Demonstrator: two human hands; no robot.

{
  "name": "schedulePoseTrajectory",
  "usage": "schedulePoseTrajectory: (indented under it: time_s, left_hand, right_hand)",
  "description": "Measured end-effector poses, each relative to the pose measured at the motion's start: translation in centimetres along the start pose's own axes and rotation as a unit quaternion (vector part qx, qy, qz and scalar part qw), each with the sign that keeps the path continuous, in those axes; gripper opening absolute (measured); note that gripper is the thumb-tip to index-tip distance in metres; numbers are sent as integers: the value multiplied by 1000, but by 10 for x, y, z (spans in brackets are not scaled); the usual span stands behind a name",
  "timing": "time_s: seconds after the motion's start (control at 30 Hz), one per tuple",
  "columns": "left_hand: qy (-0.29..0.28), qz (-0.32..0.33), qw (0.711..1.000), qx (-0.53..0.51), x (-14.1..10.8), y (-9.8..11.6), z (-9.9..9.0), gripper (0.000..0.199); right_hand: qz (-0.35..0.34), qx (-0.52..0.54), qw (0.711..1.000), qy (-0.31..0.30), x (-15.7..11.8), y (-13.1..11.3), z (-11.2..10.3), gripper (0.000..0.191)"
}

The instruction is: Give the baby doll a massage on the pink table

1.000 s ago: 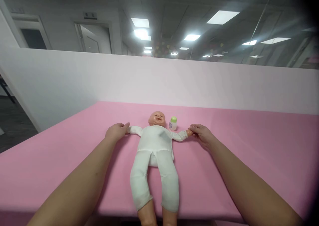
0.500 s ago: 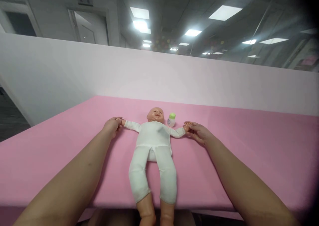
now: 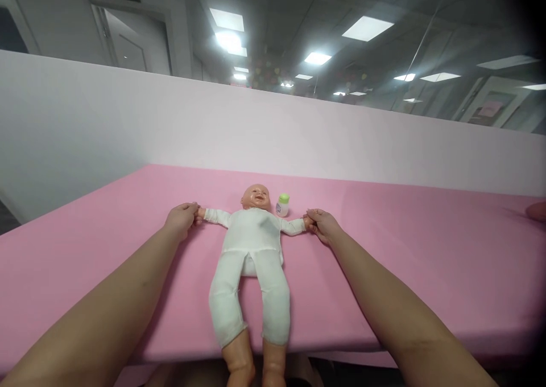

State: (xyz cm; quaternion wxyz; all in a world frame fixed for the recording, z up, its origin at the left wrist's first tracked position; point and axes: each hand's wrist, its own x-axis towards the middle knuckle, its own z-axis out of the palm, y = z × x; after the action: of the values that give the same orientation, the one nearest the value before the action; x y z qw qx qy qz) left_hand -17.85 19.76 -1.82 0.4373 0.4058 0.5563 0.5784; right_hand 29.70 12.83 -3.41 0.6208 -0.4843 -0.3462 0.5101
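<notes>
A baby doll (image 3: 255, 233) with a white cloth body lies face up, its head away from me and its arms spread sideways. My left hand (image 3: 182, 218) is closed on the doll's hand at the left. At the right, my right hand (image 3: 323, 224) grips the doll's other hand between thumb and fingers. Beside the doll's head stands a small clear bottle (image 3: 282, 206) with a green cap, touched by neither hand. The doll's bare feet hang past the near edge of the pink surface.
The pink padded table (image 3: 405, 250) reaches a low white wall (image 3: 264, 131) at the back. A reddish-brown rounded thing (image 3: 536, 211), partly cut off, lies at the far right edge. Beyond the wall are a door (image 3: 136, 42) and ceiling lights.
The whole view has shifted, so the doll, bottle and hands appear farther left. The rounded thing at the right edge has come into view. Both hands keep their hold on the doll's hands.
</notes>
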Motion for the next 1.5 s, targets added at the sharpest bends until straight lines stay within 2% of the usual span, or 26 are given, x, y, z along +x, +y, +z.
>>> schedulePoseTrajectory:
  time_s: [0.23, 0.47, 0.63, 0.73, 0.87, 1.03, 1.17, 1.3, 1.5]
  left_hand:
    - [-35, -30, 998, -35, -6, 7, -3, 18]
    - [-70, -31, 994, -79, -16, 12, -11, 37]
    - [-120, -6, 991, -65, -17, 11, -16, 33]
    - [-100, 7, 994, -34, -13, 10, -15, 29]
    - [-60, 9, 998, 5, -6, 8, -13, 24]
    - [-59, -23, 998, -26, -1, 6, -13, 23]
    - [-20, -55, 996, -72, -2, 9, -12, 33]
    - [-5, -85, 992, -97, -7, 17, -8, 32]
    - [-28, -94, 988, -120, -3, 16, -11, 19]
  right_hand:
    - [-4, 2, 1000, 23, 6, 4, 2, 15]
    - [26, 18, 998, -47, -2, -5, -7, 25]
    - [23, 13, 996, -87, -4, -6, -10, 27]
    - [12, -1, 996, -83, -3, -6, -8, 22]
    - [5, -26, 999, -45, 0, -4, -8, 19]
    - [3, -42, 999, -6, 6, 1, -8, 12]
    - [4, -41, 999, 16, 10, 3, -7, 21]
    - [14, -9, 1000, 9, 12, 0, -8, 28]
    - [37, 37, 998, -22, 9, -8, -12, 22]
